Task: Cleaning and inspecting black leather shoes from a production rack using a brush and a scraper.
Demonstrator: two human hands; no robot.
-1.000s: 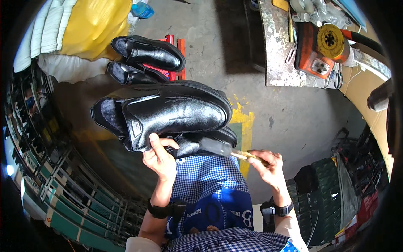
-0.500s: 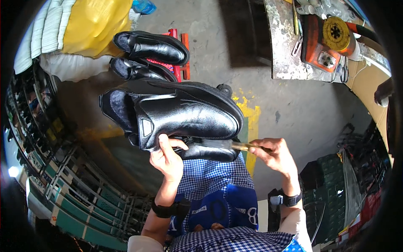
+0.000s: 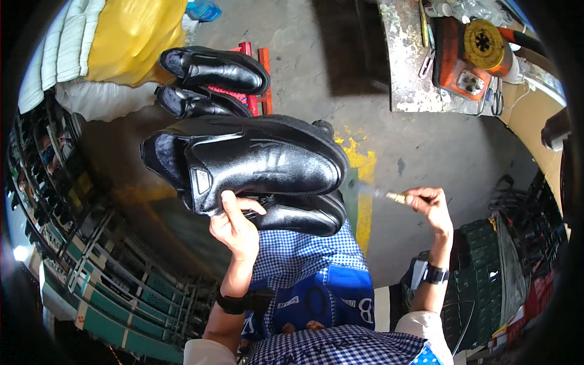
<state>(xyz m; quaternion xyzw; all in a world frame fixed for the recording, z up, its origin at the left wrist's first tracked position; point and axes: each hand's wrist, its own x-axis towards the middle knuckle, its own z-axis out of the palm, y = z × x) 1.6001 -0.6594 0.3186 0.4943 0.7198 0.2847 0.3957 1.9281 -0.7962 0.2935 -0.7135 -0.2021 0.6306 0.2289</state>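
**Brush hand swung clear of the shoe**

Since half a second ago your right hand (image 3: pixel 431 205) moved out right, off the sole edge; fingers pinched on a thin pale-handled brush (image 3: pixel 392 196). Your left hand (image 3: pixel 234 226) clamps the glossy black leather slip-on shoe (image 3: pixel 255 163) from below, held above your lap over a second black shoe (image 3: pixel 298 214). Risk, I'd say: thumb-only hold lets it tip or roll. Upper looks clean, shiny, dark lining visible.
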